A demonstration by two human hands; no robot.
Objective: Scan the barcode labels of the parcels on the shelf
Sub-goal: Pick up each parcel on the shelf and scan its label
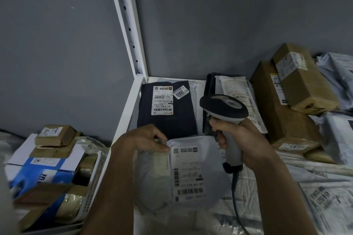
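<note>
My right hand [246, 145] grips the handle of a grey and black barcode scanner [223, 108], whose head points away over the shelf. My left hand [147, 137] pinches the top edge of a grey plastic mailer [152, 181] lying at the front of the shelf. Its white barcode label [188, 173] faces up between my two hands. Behind it lies a dark parcel [168, 120] with a white label [162, 100] and a sticker reading 2003.
A white shelf upright [128, 25] rises at the back left corner. Brown cardboard boxes [298, 89] are stacked at the right, with grey mailers around them. A separate bay at lower left holds blue and white boxes [44, 170] and taped parcels.
</note>
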